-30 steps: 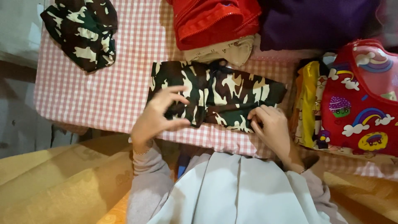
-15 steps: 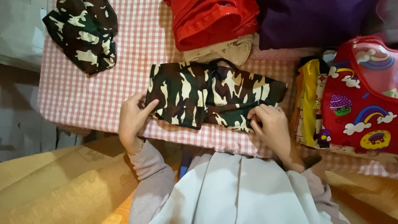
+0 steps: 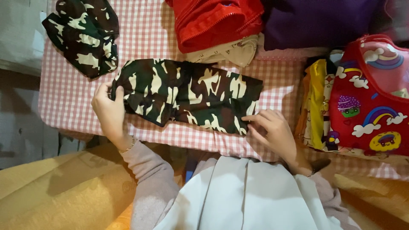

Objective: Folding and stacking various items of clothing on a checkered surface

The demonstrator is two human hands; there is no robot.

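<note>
- Pink-and-white checked cloth (image 3: 64, 102) covers the bench, which fills the upper and middle part of the frame; below it, at lower left, lies a yellowish surface.
- At the centre of the frame, a camouflage garment (image 3: 191, 96) lies spread flat on the checked cloth, stretched from left to right, in dark green, brown and cream patches.
- At the garment's left end, the left hand (image 3: 110, 111) has fingers curled over the edge and the thumb beneath, pinching the fabric.
- A thin bracelet sits on that wrist, above a greyish-lilac sleeve (image 3: 149, 179).
- At the garment's lower right corner, the right hand (image 3: 272, 131) has its fingertips pressed on the hem; the fingers are partly bent, and whether they pinch the cloth or only rest on it I cannot tell.
- Just above the garment, touching or nearly touching its upper edge, lies a beige folded piece (image 3: 228, 52) half tucked under a red zipped garment (image 3: 217, 21) at the top centre.
- To the right of the red one, in the upper right, sits a dark purple fabric (image 3: 319, 21).
- In the upper left corner, well apart from the spread garment, lies a second camouflage piece (image 3: 83, 36), bunched up.
- At the right edge rests a red bag (image 3: 370, 98) printed with rainbows, clouds and a cupcake, with a yellow cloth (image 3: 317, 102) beside its left side.
- At the bottom centre, the person's pale grey clothing (image 3: 247, 196) fills the space between the two arms.
</note>
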